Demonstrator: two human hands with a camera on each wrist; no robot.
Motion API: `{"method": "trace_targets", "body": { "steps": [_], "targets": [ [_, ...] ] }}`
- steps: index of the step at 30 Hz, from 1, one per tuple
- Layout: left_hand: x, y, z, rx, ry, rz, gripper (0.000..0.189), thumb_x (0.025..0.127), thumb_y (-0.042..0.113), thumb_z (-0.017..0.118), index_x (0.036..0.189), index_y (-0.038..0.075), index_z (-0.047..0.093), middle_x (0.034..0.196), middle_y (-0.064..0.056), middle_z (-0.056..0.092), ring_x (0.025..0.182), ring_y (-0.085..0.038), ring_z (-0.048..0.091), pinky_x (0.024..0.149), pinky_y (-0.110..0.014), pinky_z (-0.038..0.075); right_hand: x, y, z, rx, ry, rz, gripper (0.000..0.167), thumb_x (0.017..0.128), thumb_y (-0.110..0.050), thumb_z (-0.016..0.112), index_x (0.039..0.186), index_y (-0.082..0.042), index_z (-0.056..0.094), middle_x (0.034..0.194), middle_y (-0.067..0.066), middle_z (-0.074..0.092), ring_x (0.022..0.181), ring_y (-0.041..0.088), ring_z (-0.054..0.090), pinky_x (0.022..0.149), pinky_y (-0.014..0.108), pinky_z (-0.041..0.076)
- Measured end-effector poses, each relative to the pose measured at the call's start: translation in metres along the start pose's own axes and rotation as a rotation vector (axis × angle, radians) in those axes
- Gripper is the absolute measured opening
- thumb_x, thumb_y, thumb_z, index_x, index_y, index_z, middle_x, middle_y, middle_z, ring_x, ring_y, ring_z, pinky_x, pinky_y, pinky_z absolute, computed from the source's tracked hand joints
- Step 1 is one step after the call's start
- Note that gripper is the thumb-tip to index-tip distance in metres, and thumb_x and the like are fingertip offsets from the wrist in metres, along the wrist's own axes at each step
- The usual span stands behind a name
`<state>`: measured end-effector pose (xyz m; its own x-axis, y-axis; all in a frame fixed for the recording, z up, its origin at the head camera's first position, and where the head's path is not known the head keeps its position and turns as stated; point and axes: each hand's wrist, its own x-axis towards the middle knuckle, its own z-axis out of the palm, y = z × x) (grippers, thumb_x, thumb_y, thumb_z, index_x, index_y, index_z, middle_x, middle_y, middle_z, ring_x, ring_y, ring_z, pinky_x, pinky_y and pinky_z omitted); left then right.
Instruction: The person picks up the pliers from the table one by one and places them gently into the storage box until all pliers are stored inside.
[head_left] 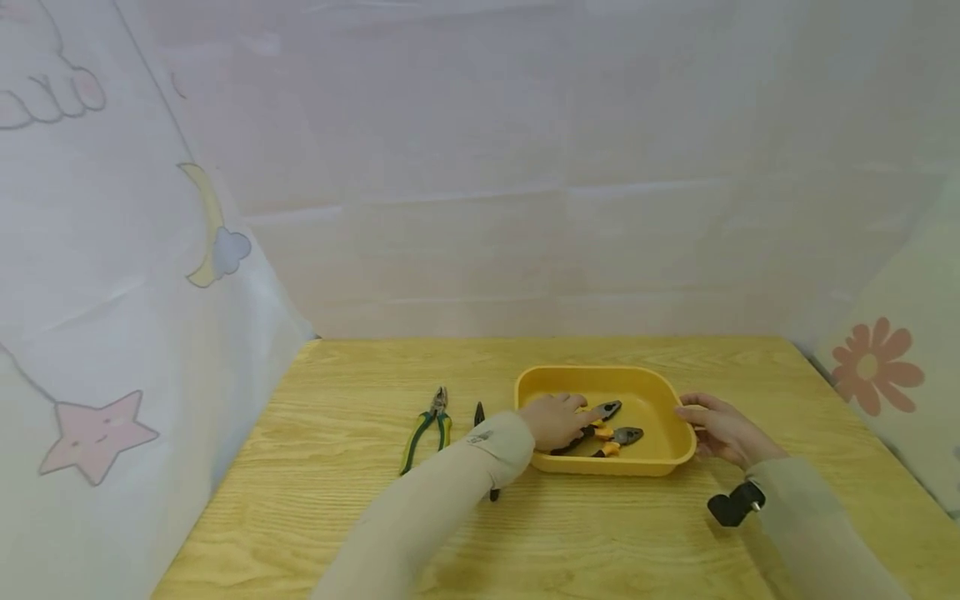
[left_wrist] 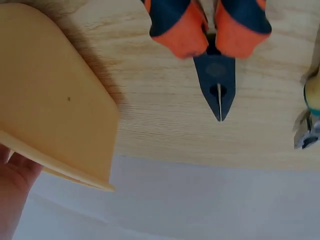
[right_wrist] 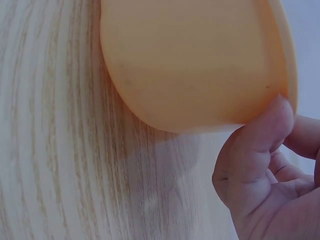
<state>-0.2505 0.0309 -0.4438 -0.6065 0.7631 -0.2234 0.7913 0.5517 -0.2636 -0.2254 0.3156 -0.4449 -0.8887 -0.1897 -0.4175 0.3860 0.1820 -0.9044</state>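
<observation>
A yellow plastic tray holds pliers with orange-and-black handles: an upper pair and a lower pair. My left hand reaches over the tray's left rim, its fingers on the upper pair's handles; the hand hides much of them, and I cannot tell whether it grips them. My right hand pinches the tray's right rim; in the right wrist view its thumb presses against the rim. Left of the tray, dark-nosed pliers with orange-and-black handles lie on the table, partly under my left sleeve in the head view.
Green-and-yellow-handled pliers lie farther left on the wooden table, jaws toward the back. A pale printed sheet hangs behind the table and along both sides. A black strap mount sits at my right wrist.
</observation>
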Motion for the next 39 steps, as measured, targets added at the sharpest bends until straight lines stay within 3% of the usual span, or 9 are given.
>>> {"method": "trace_targets", "body": {
  "steps": [5, 12, 17, 24, 29, 33, 39],
  "targets": [
    [-0.018, -0.001, -0.005, -0.094, 0.083, -0.011, 0.052, 0.105, 0.034, 0.043, 0.154, 0.027, 0.029, 0.148, -0.001, 0.041, 0.133, -0.015, 0.041, 0.104, -0.028, 0.039, -0.001, 0.000, 0.000, 0.006, -0.007, -0.006, 0.042, 0.103, -0.020, 0.050, 0.131, 0.004, 0.032, 0.090, 0.006, 0.059, 0.067, 0.015, 0.058, 0.054, 0.026, 0.048],
    [-0.043, -0.002, -0.014, -0.201, 0.131, -0.069, 0.049, 0.105, 0.031, 0.043, 0.153, 0.022, 0.033, 0.149, -0.004, 0.040, 0.135, -0.017, 0.040, 0.107, -0.028, 0.036, 0.000, 0.001, -0.002, 0.013, -0.011, -0.006, 0.036, 0.102, -0.020, 0.051, 0.127, 0.001, 0.036, 0.090, 0.005, 0.058, 0.068, 0.016, 0.058, 0.055, 0.026, 0.049],
    [-0.059, -0.006, -0.017, -0.193, 0.220, -0.080, 0.049, 0.105, 0.030, 0.044, 0.152, 0.019, 0.034, 0.146, -0.008, 0.042, 0.132, -0.019, 0.043, 0.104, -0.028, 0.039, 0.001, 0.003, -0.004, 0.013, -0.012, -0.002, 0.037, 0.103, -0.021, 0.050, 0.129, 0.002, 0.036, 0.091, 0.005, 0.059, 0.070, 0.016, 0.060, 0.056, 0.026, 0.050],
    [-0.078, -0.013, -0.018, -0.220, 0.243, -0.149, 0.052, 0.105, 0.033, 0.042, 0.153, 0.018, 0.031, 0.148, -0.010, 0.040, 0.135, -0.021, 0.039, 0.108, -0.031, 0.035, 0.002, 0.002, -0.004, 0.000, -0.004, 0.008, 0.035, 0.103, -0.021, 0.050, 0.128, 0.001, 0.037, 0.089, 0.005, 0.059, 0.069, 0.015, 0.059, 0.055, 0.026, 0.049],
    [-0.093, -0.018, -0.015, -0.194, 0.307, -0.196, 0.051, 0.104, 0.034, 0.046, 0.150, 0.015, 0.037, 0.143, -0.012, 0.045, 0.132, -0.024, 0.044, 0.106, -0.032, 0.038, 0.002, 0.001, -0.003, 0.000, -0.005, 0.011, 0.036, 0.103, -0.021, 0.050, 0.128, 0.002, 0.036, 0.089, 0.005, 0.058, 0.068, 0.015, 0.059, 0.055, 0.026, 0.049],
    [-0.104, -0.020, -0.014, -0.171, 0.347, -0.200, 0.053, 0.102, 0.035, 0.049, 0.149, 0.014, 0.038, 0.141, -0.013, 0.046, 0.130, -0.023, 0.045, 0.104, -0.032, 0.040, 0.001, 0.001, -0.004, 0.005, -0.008, 0.005, 0.034, 0.103, -0.021, 0.050, 0.126, 0.000, 0.038, 0.089, 0.005, 0.058, 0.068, 0.015, 0.058, 0.055, 0.026, 0.049],
    [-0.118, -0.021, -0.008, -0.214, 0.411, -0.198, 0.052, 0.101, 0.029, 0.054, 0.147, 0.011, 0.039, 0.141, -0.016, 0.045, 0.129, -0.026, 0.045, 0.104, -0.034, 0.040, 0.001, 0.002, -0.004, -0.005, 0.002, 0.013, 0.036, 0.103, -0.021, 0.050, 0.128, 0.001, 0.037, 0.089, 0.005, 0.058, 0.070, 0.015, 0.060, 0.057, 0.027, 0.051]
  ]
}}
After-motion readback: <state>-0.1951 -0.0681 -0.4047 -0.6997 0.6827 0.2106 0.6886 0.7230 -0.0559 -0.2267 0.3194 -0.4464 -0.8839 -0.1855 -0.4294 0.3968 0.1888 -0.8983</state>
